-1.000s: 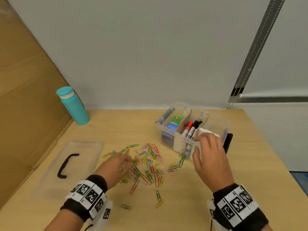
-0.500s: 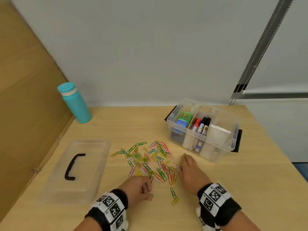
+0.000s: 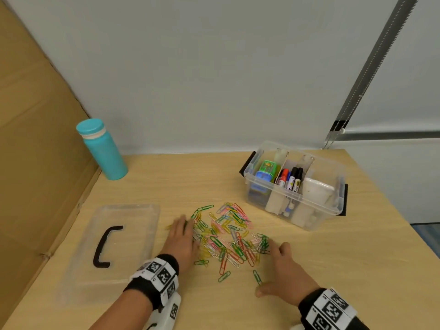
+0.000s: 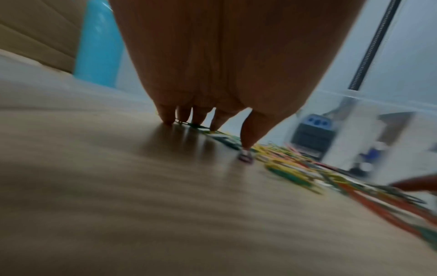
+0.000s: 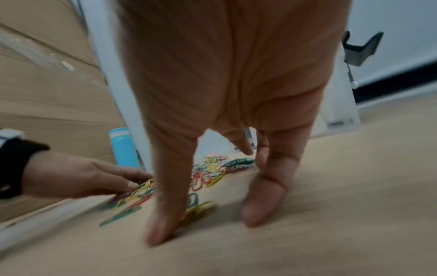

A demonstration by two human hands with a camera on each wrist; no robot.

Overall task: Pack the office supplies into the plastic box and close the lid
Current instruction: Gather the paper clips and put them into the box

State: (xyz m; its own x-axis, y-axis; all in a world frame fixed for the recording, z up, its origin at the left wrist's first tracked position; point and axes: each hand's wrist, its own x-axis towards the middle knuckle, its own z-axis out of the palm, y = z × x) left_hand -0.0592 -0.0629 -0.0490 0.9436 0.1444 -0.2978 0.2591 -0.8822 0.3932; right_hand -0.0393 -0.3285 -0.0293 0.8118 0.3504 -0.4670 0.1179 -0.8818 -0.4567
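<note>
A heap of coloured paper clips (image 3: 228,236) lies on the wooden table in front of me. My left hand (image 3: 182,236) lies flat at the heap's left edge, fingers straight, tips on the table (image 4: 187,119). My right hand (image 3: 283,270) rests at the heap's right edge with fingers spread and tips down (image 5: 212,214). The clear plastic box (image 3: 295,184) stands open at the back right; it holds markers (image 3: 289,178), a green and blue item and a white pack. Its clear lid (image 3: 112,246) with a black handle lies flat at the left.
A teal bottle (image 3: 102,148) stands at the back left beside a cardboard wall (image 3: 35,151). The table's right edge runs diagonally past the box. Bare wood lies between the heap and the near edge.
My right hand left the box and came down to the heap's right side. My left hand uncurled and slid forward along the heap's left edge. The clips are drawn closer together.
</note>
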